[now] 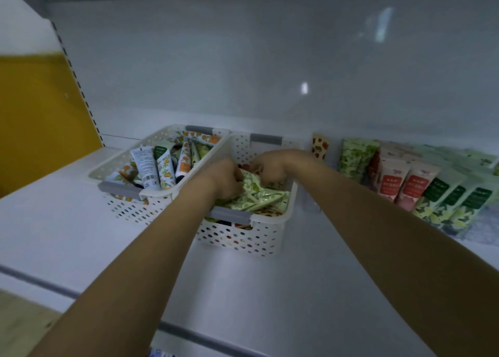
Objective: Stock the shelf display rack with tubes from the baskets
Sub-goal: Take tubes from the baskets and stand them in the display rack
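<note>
Two white perforated baskets stand side by side on the white shelf. The left basket holds several tubes with orange fruit prints. The right basket holds several green-patterned tubes. Both hands reach into the right basket. My left hand has its fingers curled round green tubes. My right hand grips tubes at the back of the pile; its fingertips are hidden. To the right, the display rack holds rows of upright tubes: green-leaf, pink-red and dark-green labelled ones.
One tube with a red and orange print stands alone against the back wall between the right basket and the rack. A yellow panel closes the shelf on the left. The shelf's front edge runs below my forearms.
</note>
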Demonstrator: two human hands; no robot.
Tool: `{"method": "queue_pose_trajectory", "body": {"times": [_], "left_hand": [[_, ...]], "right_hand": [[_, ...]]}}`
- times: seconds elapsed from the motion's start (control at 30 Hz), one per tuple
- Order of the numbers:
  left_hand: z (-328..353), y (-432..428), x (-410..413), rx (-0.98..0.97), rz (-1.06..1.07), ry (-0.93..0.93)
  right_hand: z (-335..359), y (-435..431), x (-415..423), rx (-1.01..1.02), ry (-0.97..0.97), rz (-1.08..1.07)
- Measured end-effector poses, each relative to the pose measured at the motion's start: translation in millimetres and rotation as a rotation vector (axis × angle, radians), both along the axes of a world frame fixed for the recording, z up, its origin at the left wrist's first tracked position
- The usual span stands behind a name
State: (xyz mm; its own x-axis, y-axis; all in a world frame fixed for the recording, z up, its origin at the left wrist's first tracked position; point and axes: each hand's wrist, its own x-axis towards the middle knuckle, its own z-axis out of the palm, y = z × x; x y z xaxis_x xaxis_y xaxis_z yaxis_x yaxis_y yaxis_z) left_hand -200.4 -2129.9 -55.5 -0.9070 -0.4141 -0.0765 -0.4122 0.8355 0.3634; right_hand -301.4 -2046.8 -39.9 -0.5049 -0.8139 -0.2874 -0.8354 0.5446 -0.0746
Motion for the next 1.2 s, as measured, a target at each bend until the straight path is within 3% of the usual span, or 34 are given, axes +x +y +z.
{"method": "queue_pose_trajectory", "body": {"times": [0.23,0.37,0.5,0.63,0.7,0.77,0.87,1.2], "left_hand": [[0,2,-1,-0.034,-0.047,-0.058],[0,1,-1,0.016,-0.048,0.014],[4,0,-1,0.167,-0.092,0.3],[24,19,3,0.407,-0.101,0.669],[39,35,1,0.529,-0.085,0.84],[53,56,-6,0.697,-0.071,0.981],[63,96,-22,0.903,-0.077,1.113],[3,176,-67,1.038,-0.018,1.226]], "right_hand": [[-3,0,-5,-0.043,-0.039,-0.056],[7,13,-5,-0.342,-0.131,-0.061],[30,42,-10,-0.746,-0.282,-0.133],[45,82,-16,-1.115,-0.663,-0.316],[50,102,-17,-1.314,-0.745,-0.371],[51,121,-21,-1.473,-0.708,-0.417],[47,148,-28,-1.518,-0.461,-0.473],[50,173,-31,-1.561,-0.056,-0.496]]}}
